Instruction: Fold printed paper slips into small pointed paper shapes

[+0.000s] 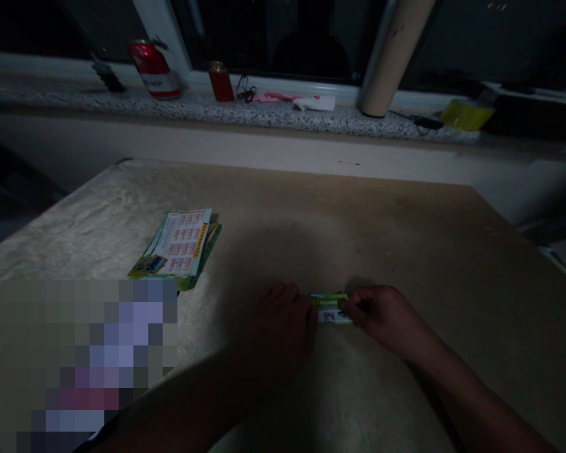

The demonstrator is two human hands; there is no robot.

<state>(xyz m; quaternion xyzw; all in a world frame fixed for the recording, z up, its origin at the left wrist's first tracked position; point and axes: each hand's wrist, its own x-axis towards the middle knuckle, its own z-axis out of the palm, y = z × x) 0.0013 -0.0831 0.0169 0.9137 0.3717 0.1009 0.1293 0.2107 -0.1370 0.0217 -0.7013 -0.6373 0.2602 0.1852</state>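
A small folded green-and-white paper slip (331, 309) lies on the beige table (358, 226) near its front. My left hand (283, 327) rests on the slip's left end, fingers curled down and pressing on it. My right hand (382, 314) pinches the slip's right end between thumb and fingers. The light is dim and fine finger detail is hard to see.
A stack of green-edged printed leaflets (179, 248) lies on the table to the left. A blurred patch (99, 358) covers the lower left. On the speckled window ledge (264, 113) stand a red can (155, 68), a small red bottle (221, 82), a cardboard tube (391, 56) and yellow tape (466, 113).
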